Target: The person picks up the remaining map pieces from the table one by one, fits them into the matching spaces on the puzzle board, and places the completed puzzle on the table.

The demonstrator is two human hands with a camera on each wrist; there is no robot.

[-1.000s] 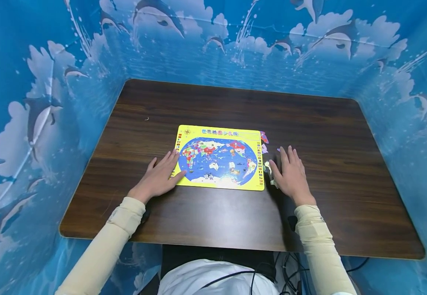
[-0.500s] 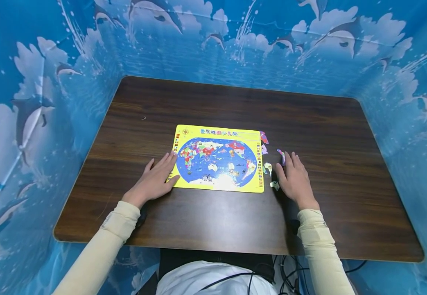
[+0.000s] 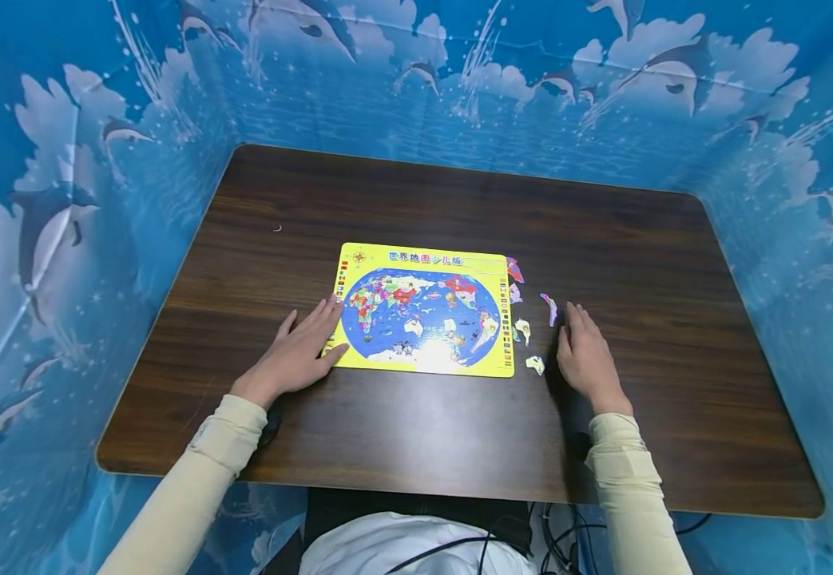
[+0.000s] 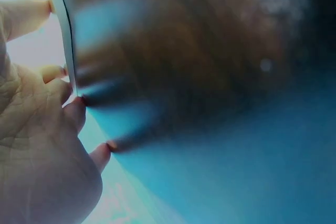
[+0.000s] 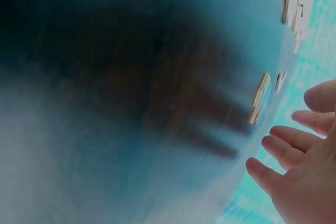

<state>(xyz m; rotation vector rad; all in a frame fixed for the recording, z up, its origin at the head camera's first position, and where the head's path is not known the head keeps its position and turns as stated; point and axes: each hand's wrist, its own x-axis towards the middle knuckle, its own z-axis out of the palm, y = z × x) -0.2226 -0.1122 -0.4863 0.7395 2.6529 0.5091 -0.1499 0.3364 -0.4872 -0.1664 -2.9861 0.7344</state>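
Note:
A yellow world map puzzle board (image 3: 426,307) with a blue oval map lies flat on the table. My left hand (image 3: 295,351) touches its left edge, fingers outstretched; the left wrist view shows the fingertips at the board (image 4: 67,35)'s thin edge. Loose puzzle pieces lie along the right side: a curved purple one (image 3: 550,310), a pale one (image 3: 524,329), another pale one (image 3: 535,365) and a pink one (image 3: 514,270) against the board. My right hand (image 3: 592,355) is just right of them, fingers extended, holding nothing. In the right wrist view, pieces (image 5: 260,98) lie beyond the fingertips.
The dark wood table (image 3: 416,431) has rounded corners. A blue dolphin-print curtain (image 3: 387,112) hangs around its back and sides. A small pale curved scrap (image 3: 278,228) lies at the far left. Black cables (image 3: 567,535) hang below the front edge.
My right hand has drawn away to the right, leaving the purple and pale pieces uncovered and spread beside the board. The left hand stays at the board's left edge.

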